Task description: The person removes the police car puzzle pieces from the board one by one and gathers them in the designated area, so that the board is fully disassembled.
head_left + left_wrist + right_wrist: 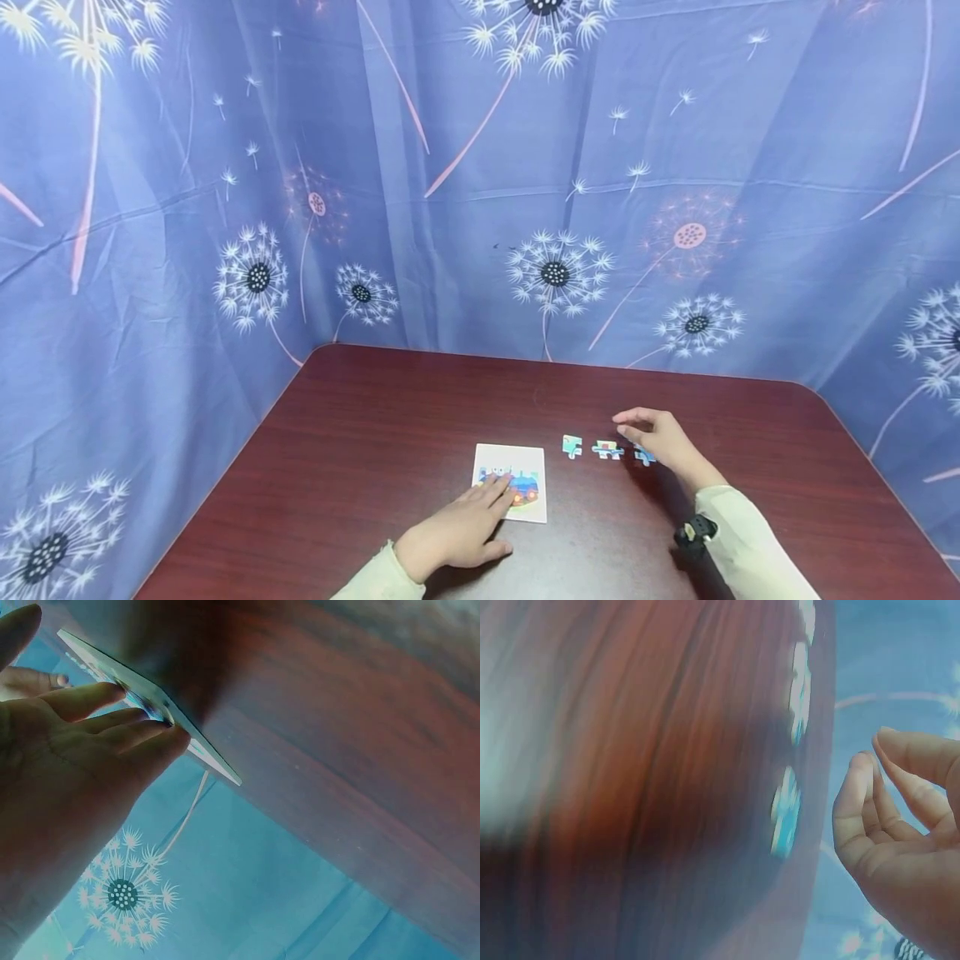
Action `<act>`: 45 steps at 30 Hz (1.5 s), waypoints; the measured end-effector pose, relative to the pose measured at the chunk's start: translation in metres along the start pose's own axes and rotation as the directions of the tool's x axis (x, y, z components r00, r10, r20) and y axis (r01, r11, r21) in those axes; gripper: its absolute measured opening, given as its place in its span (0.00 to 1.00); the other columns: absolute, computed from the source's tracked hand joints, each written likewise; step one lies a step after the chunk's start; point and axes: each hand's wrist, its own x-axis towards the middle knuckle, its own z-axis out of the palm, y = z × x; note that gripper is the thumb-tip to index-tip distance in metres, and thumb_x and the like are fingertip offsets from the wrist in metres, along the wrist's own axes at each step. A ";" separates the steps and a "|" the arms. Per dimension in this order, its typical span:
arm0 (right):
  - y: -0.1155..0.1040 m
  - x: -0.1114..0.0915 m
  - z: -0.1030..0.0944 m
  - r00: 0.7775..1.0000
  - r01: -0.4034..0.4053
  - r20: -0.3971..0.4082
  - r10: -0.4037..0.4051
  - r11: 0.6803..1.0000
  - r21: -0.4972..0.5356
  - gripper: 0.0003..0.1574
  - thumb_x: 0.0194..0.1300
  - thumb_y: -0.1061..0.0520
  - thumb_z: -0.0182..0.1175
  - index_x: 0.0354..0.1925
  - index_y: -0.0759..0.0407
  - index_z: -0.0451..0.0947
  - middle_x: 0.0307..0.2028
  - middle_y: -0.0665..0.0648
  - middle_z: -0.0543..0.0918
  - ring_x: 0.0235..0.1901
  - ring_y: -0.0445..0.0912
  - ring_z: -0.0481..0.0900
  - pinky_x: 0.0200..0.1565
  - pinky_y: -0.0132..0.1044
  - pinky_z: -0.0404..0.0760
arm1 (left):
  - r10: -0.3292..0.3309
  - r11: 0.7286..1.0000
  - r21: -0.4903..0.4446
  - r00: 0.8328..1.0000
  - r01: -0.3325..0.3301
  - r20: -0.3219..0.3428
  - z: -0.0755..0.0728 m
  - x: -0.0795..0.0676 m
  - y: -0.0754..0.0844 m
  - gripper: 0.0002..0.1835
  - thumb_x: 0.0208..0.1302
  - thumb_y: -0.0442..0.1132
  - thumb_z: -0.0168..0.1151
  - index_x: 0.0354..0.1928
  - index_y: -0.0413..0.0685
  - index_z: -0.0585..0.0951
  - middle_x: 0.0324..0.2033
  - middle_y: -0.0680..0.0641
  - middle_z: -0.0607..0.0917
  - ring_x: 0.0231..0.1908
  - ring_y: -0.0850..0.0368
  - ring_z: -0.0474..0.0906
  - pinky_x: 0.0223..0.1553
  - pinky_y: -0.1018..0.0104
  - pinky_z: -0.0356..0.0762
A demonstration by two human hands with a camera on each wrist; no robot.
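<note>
My left hand (468, 523) rests with its straight fingers on a small white picture board (533, 513), which shows a blue vehicle with red wheels. In the left wrist view those fingers (146, 746) press against the face of the thin board (221, 766). To the board's right lie three jigsaw pieces in a row: a left piece (572, 446), a middle piece (608, 451) and a right piece (644, 456). Above the right piece hovers my right hand (666, 442), fingers bent loosely. The right wrist view shows nothing between its thumb and fingers, with the blue-and-white piece (786, 817) beside it.
A dark red wooden table (360, 433) lies under everything. Blue curtain (465, 275) with dandelion prints hangs around its back and sides. A dark device (696, 532) is strapped at the right wrist, close over the table.
</note>
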 end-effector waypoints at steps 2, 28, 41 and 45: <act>-0.007 0.004 0.007 1.000 0.017 0.012 -0.017 1.000 0.023 0.13 0.65 0.64 0.60 0.47 0.71 0.80 0.42 0.68 0.84 0.30 0.44 0.77 0.28 0.33 0.77 | 0.007 1.000 0.008 1.000 -0.007 -0.008 0.001 0.000 0.000 0.37 0.68 0.56 0.54 0.72 0.42 0.61 0.73 0.41 0.56 0.71 0.45 0.53 0.68 0.54 0.58; -0.067 0.026 0.100 0.936 0.160 0.294 -0.194 0.978 0.136 0.12 0.67 0.65 0.58 0.45 0.73 0.80 0.38 0.69 0.84 0.30 0.50 0.80 0.31 0.35 0.80 | 0.056 0.994 0.099 0.998 -0.055 -0.015 0.003 0.002 0.017 0.40 0.67 0.59 0.53 0.71 0.40 0.61 0.71 0.41 0.60 0.71 0.49 0.54 0.67 0.58 0.61; -0.071 0.026 0.131 0.872 0.168 0.434 -0.227 0.971 0.171 0.10 0.64 0.63 0.61 0.44 0.65 0.84 0.39 0.60 0.86 0.33 0.39 0.80 0.35 0.30 0.79 | 0.104 0.992 0.077 0.995 -0.103 -0.008 -0.001 0.000 0.014 0.38 0.68 0.57 0.54 0.70 0.38 0.63 0.70 0.39 0.62 0.71 0.49 0.56 0.68 0.60 0.59; -0.072 0.028 0.135 0.852 0.207 0.459 -0.252 0.967 0.148 0.10 0.63 0.64 0.62 0.43 0.64 0.84 0.37 0.58 0.85 0.34 0.41 0.81 0.38 0.30 0.79 | 0.107 0.990 0.094 0.994 -0.104 -0.018 -0.002 -0.001 0.014 0.37 0.68 0.57 0.54 0.69 0.37 0.64 0.70 0.39 0.63 0.70 0.49 0.57 0.68 0.60 0.59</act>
